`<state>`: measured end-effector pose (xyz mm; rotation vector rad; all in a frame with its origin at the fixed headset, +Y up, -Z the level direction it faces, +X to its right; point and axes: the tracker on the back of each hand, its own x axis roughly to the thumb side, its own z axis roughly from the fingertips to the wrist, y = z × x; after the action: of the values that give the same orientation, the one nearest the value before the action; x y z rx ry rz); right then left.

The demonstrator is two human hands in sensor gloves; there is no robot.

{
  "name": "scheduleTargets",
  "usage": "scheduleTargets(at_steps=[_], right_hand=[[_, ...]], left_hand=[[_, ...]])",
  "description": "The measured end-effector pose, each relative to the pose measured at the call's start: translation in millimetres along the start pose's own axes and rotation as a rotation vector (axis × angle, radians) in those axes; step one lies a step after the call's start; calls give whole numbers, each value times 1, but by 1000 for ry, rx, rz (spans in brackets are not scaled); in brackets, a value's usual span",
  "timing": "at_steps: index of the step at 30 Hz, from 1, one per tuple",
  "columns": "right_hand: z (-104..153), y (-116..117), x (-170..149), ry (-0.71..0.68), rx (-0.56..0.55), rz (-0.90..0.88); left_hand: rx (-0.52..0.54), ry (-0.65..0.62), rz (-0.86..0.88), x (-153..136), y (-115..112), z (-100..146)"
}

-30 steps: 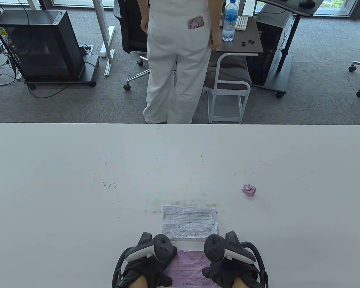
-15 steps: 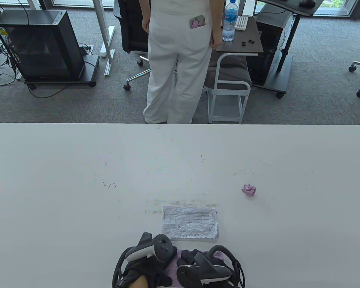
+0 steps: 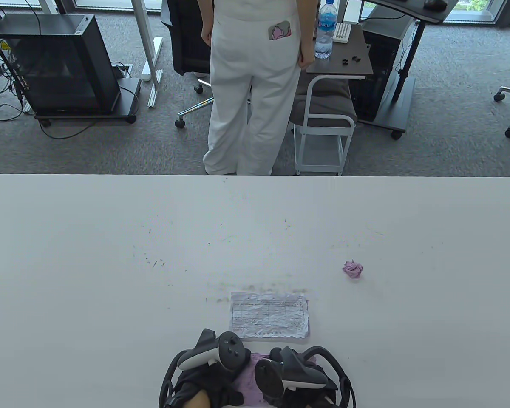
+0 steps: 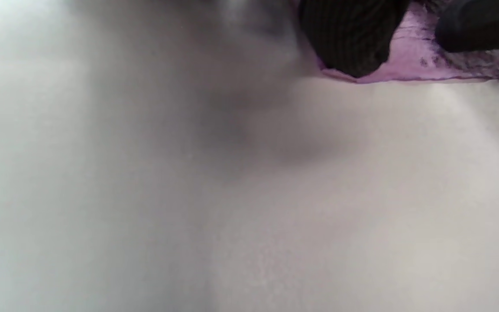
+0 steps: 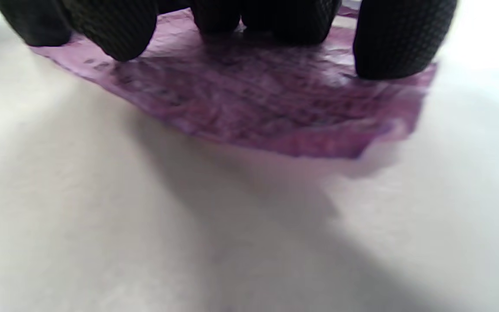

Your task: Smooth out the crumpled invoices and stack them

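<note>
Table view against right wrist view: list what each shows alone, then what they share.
Only the table view shows the flattened white invoice, the crumpled pink ball, the left hand and a person standing beyond the table. Only the right wrist view shows gloved fingertips pressing on the paper. Both show the pink invoice under the right hand.

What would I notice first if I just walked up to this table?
Two gloved hands, left and right, press on a purple invoice at the table's near edge. Just beyond lies a flattened white invoice. To the right sits a small purple ball, still crumpled.
</note>
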<state>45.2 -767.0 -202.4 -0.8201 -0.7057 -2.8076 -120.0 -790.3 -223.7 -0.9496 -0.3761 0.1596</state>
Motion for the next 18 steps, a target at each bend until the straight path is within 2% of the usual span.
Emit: scheduleTargets(at_steps=[8, 18], right_hand=[[1, -3, -7, 162, 46, 63], [3, -2, -21, 310, 105, 23]], left_hand=[[1, 2, 1, 0, 0, 0], [2, 1, 3, 0, 0, 0]])
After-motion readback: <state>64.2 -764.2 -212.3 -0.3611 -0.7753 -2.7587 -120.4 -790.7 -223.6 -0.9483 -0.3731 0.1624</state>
